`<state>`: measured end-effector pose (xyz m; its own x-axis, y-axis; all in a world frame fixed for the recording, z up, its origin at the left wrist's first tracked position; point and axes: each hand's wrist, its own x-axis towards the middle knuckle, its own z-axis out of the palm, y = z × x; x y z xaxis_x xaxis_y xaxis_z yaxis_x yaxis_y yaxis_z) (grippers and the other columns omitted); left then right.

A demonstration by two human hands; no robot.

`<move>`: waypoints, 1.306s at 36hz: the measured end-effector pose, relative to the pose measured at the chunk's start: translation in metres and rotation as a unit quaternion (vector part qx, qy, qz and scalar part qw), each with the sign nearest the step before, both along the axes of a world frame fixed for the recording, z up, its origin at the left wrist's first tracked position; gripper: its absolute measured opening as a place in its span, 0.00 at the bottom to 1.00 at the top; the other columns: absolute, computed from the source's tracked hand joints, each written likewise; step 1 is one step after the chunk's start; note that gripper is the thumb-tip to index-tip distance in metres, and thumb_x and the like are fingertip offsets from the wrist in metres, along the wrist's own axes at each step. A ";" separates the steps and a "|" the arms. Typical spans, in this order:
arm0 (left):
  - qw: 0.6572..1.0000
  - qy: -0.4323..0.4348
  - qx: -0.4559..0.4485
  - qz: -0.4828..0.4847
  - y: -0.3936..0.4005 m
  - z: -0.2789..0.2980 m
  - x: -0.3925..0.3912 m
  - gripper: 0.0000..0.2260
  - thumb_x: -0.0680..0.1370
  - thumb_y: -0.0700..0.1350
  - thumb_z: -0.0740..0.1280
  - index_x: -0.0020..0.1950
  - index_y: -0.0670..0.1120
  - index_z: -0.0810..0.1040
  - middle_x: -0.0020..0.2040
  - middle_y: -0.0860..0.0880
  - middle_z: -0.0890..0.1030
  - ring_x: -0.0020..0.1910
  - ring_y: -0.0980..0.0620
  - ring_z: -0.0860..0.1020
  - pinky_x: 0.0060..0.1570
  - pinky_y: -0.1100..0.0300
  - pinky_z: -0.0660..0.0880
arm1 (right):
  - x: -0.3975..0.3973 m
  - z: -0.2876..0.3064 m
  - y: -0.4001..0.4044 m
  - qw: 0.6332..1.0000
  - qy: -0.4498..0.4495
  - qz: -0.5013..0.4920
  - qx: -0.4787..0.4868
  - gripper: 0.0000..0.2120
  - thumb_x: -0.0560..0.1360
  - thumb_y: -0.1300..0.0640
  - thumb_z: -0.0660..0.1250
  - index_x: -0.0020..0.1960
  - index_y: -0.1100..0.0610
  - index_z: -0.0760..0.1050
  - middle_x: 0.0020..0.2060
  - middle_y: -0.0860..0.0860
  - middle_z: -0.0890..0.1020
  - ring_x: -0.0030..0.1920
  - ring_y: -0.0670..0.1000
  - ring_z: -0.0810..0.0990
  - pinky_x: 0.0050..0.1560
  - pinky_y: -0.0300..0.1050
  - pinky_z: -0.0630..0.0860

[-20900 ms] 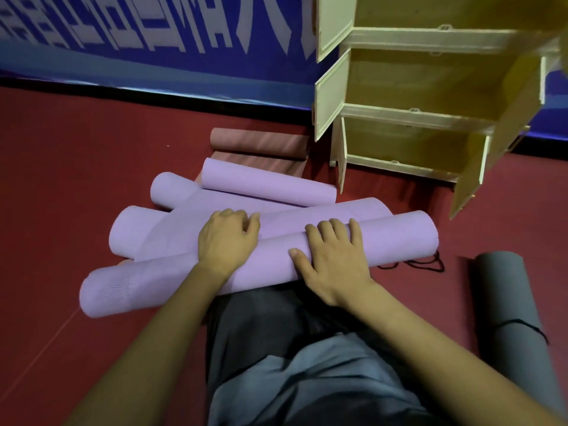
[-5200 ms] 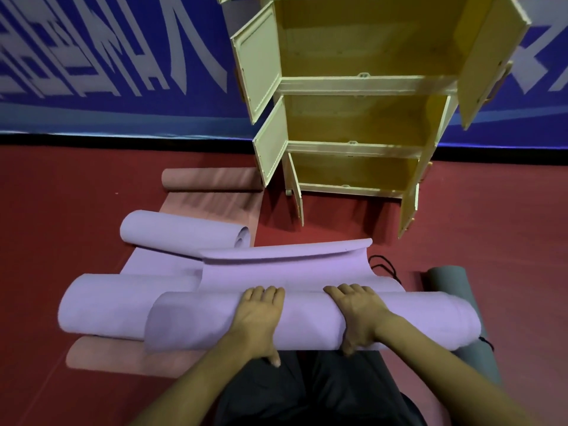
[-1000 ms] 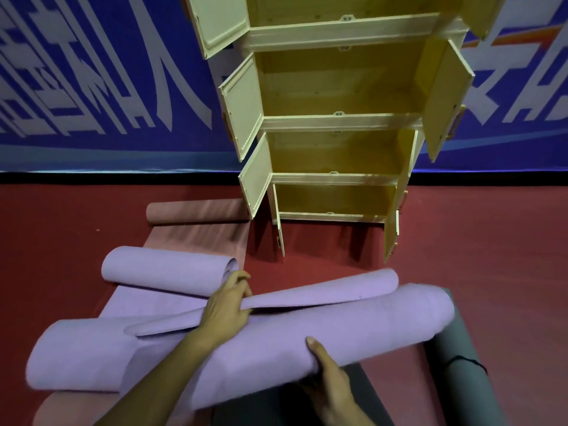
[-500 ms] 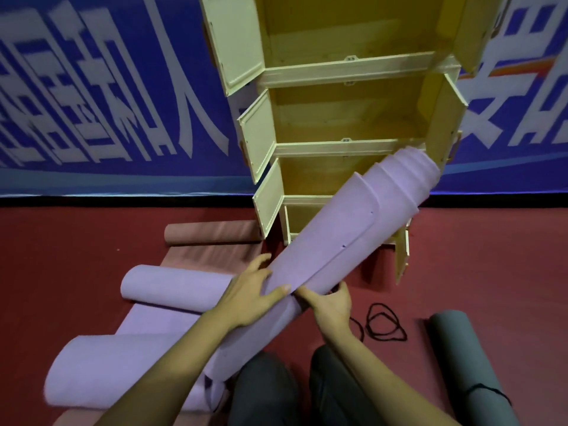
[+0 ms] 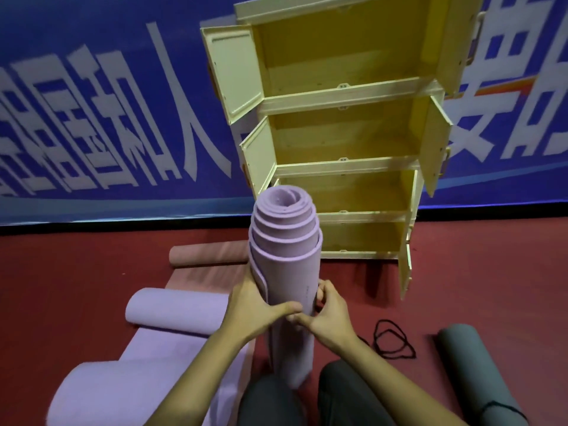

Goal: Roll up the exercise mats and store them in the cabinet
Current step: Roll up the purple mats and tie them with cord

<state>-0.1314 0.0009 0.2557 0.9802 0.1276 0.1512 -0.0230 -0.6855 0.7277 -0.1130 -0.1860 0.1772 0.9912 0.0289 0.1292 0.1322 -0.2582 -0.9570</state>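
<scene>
Both hands (image 5: 289, 315) grip the upright rolled purple mat (image 5: 289, 265).

Head view, forward-down, near hands (image 5: 292, 315)

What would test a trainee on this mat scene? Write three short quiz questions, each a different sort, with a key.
1. True or false: the purple rolled mat stands upright between both hands.
2. Which lies on the floor beside the grey rolled mat? A) black cord loop B) a towel
3. Fill in: the cabinet doors are ____.

Key: 1 true; 2 A; 3 open. The left hand and right hand both grip the mat.
</scene>
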 end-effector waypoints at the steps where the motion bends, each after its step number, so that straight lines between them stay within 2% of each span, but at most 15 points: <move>1: 1.000 0.004 0.003 0.017 -0.001 -0.007 -0.001 0.44 0.52 0.68 0.81 0.64 0.54 0.74 0.55 0.57 0.82 0.53 0.54 0.81 0.46 0.58 0.79 | -0.001 -0.003 -0.001 1.000 0.013 0.000 -0.022 0.36 0.51 0.42 0.86 0.47 0.52 0.68 0.39 0.52 0.78 0.36 0.45 0.73 0.37 0.45 0.74; 6: 0.998 0.030 -0.031 0.047 0.000 -0.064 -0.011 0.46 0.50 0.67 0.82 0.63 0.54 0.74 0.56 0.53 0.84 0.56 0.50 0.83 0.51 0.51 0.81 | -0.006 -0.031 -0.012 0.987 0.102 0.066 -0.107 0.41 0.51 0.41 0.84 0.51 0.51 0.63 0.44 0.43 0.77 0.43 0.44 0.76 0.44 0.48 0.77; 8: 0.997 0.044 -0.048 0.049 -0.003 -0.089 -0.020 0.50 0.50 0.64 0.83 0.69 0.54 0.71 0.60 0.54 0.84 0.59 0.51 0.82 0.54 0.51 0.81 | -0.012 -0.043 -0.018 0.982 0.117 0.099 -0.113 0.50 0.52 0.41 0.84 0.67 0.49 0.64 0.59 0.43 0.78 0.58 0.45 0.79 0.56 0.44 0.77; 10: 0.995 0.054 -0.058 0.057 -0.007 -0.116 -0.029 0.53 0.50 0.62 0.84 0.73 0.52 0.70 0.62 0.53 0.83 0.61 0.51 0.81 0.57 0.52 0.80 | -0.020 -0.052 -0.025 0.977 0.128 0.122 -0.115 0.64 0.55 0.42 0.84 0.81 0.55 0.51 0.67 0.45 0.72 0.67 0.46 0.72 0.64 0.35 0.69; 12: 0.992 0.075 -0.077 0.067 -0.009 -0.145 -0.040 0.50 0.52 0.59 0.84 0.72 0.50 0.73 0.62 0.52 0.83 0.62 0.50 0.81 0.57 0.55 0.78 | -0.029 -0.057 -0.033 0.976 0.123 0.140 -0.116 0.64 0.59 0.45 0.85 0.81 0.53 0.46 0.73 0.45 0.64 0.73 0.45 0.65 0.69 0.34 0.62; 16: 0.979 0.097 -0.164 0.070 -0.008 -0.195 -0.063 0.43 0.60 0.51 0.86 0.72 0.54 0.73 0.56 0.66 0.81 0.52 0.72 0.79 0.49 0.73 0.76 | -0.032 -0.049 -0.045 0.975 0.080 0.182 -0.098 0.64 0.62 0.46 0.85 0.80 0.39 0.40 0.80 0.40 0.57 0.78 0.41 0.61 0.74 0.55 0.69; 19: 0.979 0.124 -0.153 0.059 -0.006 -0.223 -0.076 0.42 0.61 0.55 0.85 0.71 0.65 0.69 0.56 0.63 0.83 0.52 0.65 0.82 0.50 0.63 0.81 | -0.022 -0.022 -0.046 0.967 0.077 0.209 -0.120 0.70 0.60 0.41 0.85 0.82 0.43 0.35 0.81 0.40 0.54 0.78 0.38 0.57 0.79 0.49 0.61; 22: 0.977 0.123 -0.152 0.080 -0.008 -0.234 -0.080 0.44 0.61 0.58 0.84 0.74 0.57 0.70 0.53 0.59 0.84 0.48 0.65 0.82 0.46 0.65 0.81 | -0.009 0.007 -0.037 0.968 0.030 0.213 -0.128 0.70 0.57 0.39 0.86 0.83 0.46 0.41 0.81 0.42 0.53 0.80 0.42 0.54 0.79 0.49 0.59; 25: 0.974 0.133 -0.166 0.077 -0.008 -0.231 -0.075 0.46 0.60 0.62 0.83 0.74 0.55 0.70 0.54 0.58 0.83 0.47 0.65 0.82 0.47 0.63 0.82 | 0.005 0.029 -0.013 0.958 -0.044 0.212 -0.190 0.66 0.57 0.37 0.85 0.83 0.44 0.48 0.82 0.44 0.50 0.81 0.42 0.47 0.77 0.36 0.53; 27: 0.979 0.129 -0.143 0.068 -0.005 -0.225 -0.070 0.40 0.59 0.62 0.83 0.68 0.54 0.75 0.51 0.61 0.83 0.47 0.70 0.80 0.45 0.71 0.77 | 0.012 0.027 0.009 0.923 -0.099 0.221 -0.300 0.62 0.57 0.27 0.78 0.82 0.40 0.51 0.82 0.47 0.52 0.82 0.49 0.49 0.79 0.47 0.57; 29: 0.980 0.132 -0.134 0.073 0.002 -0.220 -0.061 0.38 0.57 0.66 0.83 0.62 0.53 0.77 0.51 0.62 0.82 0.49 0.67 0.80 0.47 0.66 0.79 | 0.016 0.012 0.029 0.860 -0.153 0.201 -0.443 0.58 0.58 0.19 0.69 0.81 0.41 0.56 0.81 0.49 0.57 0.81 0.61 0.55 0.74 0.64 0.64; 33: 0.980 0.134 -0.120 0.089 0.009 -0.205 -0.041 0.47 0.51 0.66 0.83 0.66 0.55 0.71 0.59 0.56 0.79 0.58 0.54 0.79 0.56 0.53 0.80 | 0.019 -0.005 0.051 0.811 -0.117 0.193 -0.540 0.54 0.65 0.18 0.58 0.82 0.44 0.50 0.82 0.52 0.53 0.81 0.63 0.48 0.75 0.67 0.56; 36: 0.978 0.100 -0.163 0.081 -0.003 -0.189 -0.031 0.56 0.51 0.62 0.85 0.73 0.59 0.60 0.64 0.65 0.74 0.62 0.61 0.76 0.62 0.58 0.77 | 0.021 -0.010 0.060 0.780 -0.081 0.201 -0.588 0.56 0.65 0.18 0.53 0.83 0.46 0.40 0.83 0.54 0.44 0.81 0.64 0.40 0.75 0.71 0.49; 40: 0.979 0.035 -0.190 0.072 -0.017 -0.178 -0.022 0.58 0.56 0.59 0.85 0.79 0.57 0.57 0.68 0.76 0.64 0.66 0.75 0.67 0.61 0.80 0.62 | 0.026 -0.007 0.063 0.760 -0.057 0.222 -0.608 0.60 0.64 0.17 0.56 0.82 0.47 0.35 0.82 0.54 0.41 0.81 0.63 0.40 0.74 0.69 0.50; 47: 0.980 0.066 -0.181 0.052 -0.019 -0.176 -0.019 0.65 0.50 0.66 0.83 0.80 0.57 0.53 0.76 0.57 0.67 0.75 0.56 0.67 0.71 0.55 0.70 | 0.043 0.012 0.040 0.755 -0.085 0.272 -0.590 0.64 0.55 0.27 0.74 0.81 0.45 0.46 0.78 0.52 0.57 0.75 0.58 0.57 0.66 0.60 0.67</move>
<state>-0.1504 -0.0181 0.0797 0.9668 0.2506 -0.0493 0.1439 -0.3752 0.9157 -0.0705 -0.1464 0.1896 0.7634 0.6199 -0.1816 0.6206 -0.7818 -0.0596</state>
